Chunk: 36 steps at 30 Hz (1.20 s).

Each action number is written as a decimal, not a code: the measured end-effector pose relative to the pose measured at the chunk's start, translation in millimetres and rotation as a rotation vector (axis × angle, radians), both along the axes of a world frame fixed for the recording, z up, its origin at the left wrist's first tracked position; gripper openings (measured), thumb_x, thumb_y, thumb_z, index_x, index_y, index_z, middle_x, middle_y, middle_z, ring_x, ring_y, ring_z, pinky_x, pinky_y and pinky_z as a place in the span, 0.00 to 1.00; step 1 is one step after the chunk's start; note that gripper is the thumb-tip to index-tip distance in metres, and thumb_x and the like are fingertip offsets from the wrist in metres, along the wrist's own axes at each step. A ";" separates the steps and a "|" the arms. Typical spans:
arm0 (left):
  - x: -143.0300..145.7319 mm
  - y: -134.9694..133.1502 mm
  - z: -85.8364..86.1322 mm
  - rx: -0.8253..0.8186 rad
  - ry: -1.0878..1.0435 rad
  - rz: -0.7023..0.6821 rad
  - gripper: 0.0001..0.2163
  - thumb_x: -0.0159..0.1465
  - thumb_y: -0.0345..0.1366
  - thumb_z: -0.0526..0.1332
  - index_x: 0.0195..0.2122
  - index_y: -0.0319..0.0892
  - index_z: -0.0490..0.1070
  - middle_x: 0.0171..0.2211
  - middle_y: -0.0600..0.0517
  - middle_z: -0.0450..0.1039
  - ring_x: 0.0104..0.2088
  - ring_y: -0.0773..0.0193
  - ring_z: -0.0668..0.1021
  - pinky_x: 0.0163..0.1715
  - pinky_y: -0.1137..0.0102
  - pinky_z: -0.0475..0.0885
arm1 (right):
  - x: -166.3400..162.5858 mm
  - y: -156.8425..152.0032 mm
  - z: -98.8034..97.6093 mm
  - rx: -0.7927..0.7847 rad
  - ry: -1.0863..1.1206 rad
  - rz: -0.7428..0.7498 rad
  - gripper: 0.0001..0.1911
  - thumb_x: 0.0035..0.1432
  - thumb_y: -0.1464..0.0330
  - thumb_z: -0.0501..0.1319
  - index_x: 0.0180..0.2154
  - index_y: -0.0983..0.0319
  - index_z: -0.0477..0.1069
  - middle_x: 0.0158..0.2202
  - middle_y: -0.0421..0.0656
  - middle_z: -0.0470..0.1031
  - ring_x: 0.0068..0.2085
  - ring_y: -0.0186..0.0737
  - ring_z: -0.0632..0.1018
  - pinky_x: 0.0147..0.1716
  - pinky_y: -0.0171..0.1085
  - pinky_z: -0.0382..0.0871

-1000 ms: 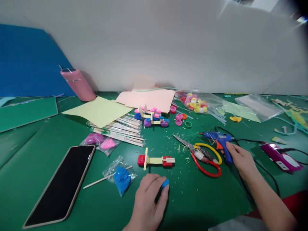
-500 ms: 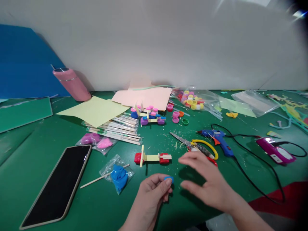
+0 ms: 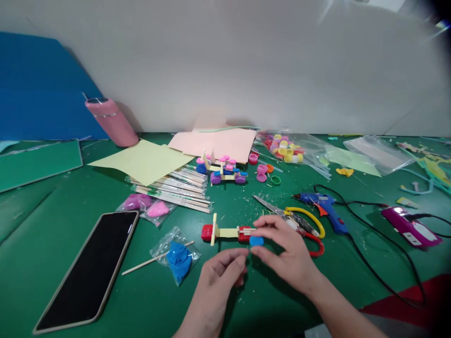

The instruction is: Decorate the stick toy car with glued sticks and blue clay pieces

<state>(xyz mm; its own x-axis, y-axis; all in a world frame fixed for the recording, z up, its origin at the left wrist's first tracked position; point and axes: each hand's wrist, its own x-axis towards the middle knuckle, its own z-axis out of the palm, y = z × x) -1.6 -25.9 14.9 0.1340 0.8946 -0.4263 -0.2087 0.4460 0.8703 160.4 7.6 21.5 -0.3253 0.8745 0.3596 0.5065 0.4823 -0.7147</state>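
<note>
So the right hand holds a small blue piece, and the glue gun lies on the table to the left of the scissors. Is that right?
Not quite: in the head view, the glue gun lies to the right of the scissors. The rest stands.

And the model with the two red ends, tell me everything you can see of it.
The model has two rounded red blocks, perhaps plastic or clay, joined by a flat pale strip that looks like wood. A pale stick crosses the left end; thin pale sticks lie on the right block. It rests on the green table, beyond the left hand. The right hand overlaps its right end in this view; whether they touch is unclear.
</note>
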 end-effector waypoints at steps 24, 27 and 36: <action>-6.7 -1.7 -32.3 0.967 0.993 -0.036 0.12 0.58 0.28 0.54 0.43 0.35 0.68 0.39 0.41 0.70 0.40 0.59 0.74 0.39 0.67 0.73 | -17.0 25.8 -6.0 -0.189 0.199 0.003 0.08 0.52 0.67 0.62 0.37 0.58 0.73 0.43 0.45 0.67 0.46 0.42 0.70 0.45 0.40 0.65; -6.9 -2.4 -36.4 1.051 1.142 -0.058 0.14 0.58 0.28 0.54 0.46 0.33 0.66 0.45 0.37 0.69 0.45 0.53 0.72 0.42 0.61 0.72 | -19.6 25.4 -4.3 -0.129 0.121 0.025 0.08 0.52 0.69 0.61 0.38 0.59 0.73 0.42 0.45 0.67 0.45 0.40 0.71 0.45 0.39 0.65; -5.0 -2.1 -36.7 1.075 1.396 -0.187 0.18 0.56 0.30 0.55 0.48 0.28 0.64 0.48 0.35 0.69 0.40 0.50 0.75 0.36 0.58 0.74 | -23.8 27.1 -4.5 -0.064 0.016 0.050 0.09 0.52 0.71 0.61 0.38 0.62 0.73 0.42 0.46 0.66 0.44 0.39 0.70 0.44 0.36 0.66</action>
